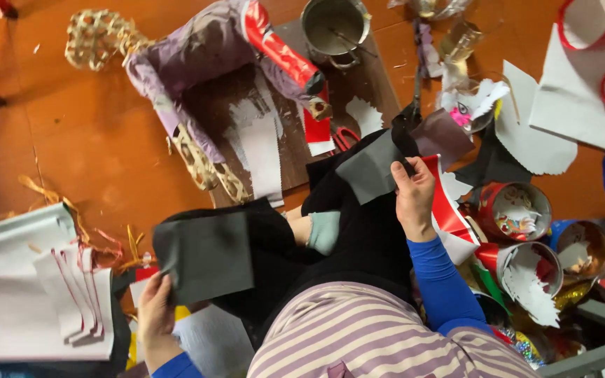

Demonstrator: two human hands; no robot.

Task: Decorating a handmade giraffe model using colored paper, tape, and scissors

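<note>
Striped lap, two dark paper sheets in hand, above an orange floor.
Left hand (154, 315) is pinching the larger dark sheet (208, 255) at its lower-left edge; right hand (414, 199) is gripping the smaller grey sheet (371, 168), which is lying up and left of it. Sheets are sitting well apart, scissors (344, 136) just beyond the right one.

Open orange floor (99, 133) lies upper left, bare but for stray straw scraps (50, 192): easy passage there. Centre is blocked by the purple paper frame (190, 63) on its brown board (358, 84), with a metal pot (335, 26) behind. To the right, open tins (516, 210) stand packed close among white paper cut-outs (568, 105), leaving no gaps. A white paper stack (29, 280) fills lower left.
</note>
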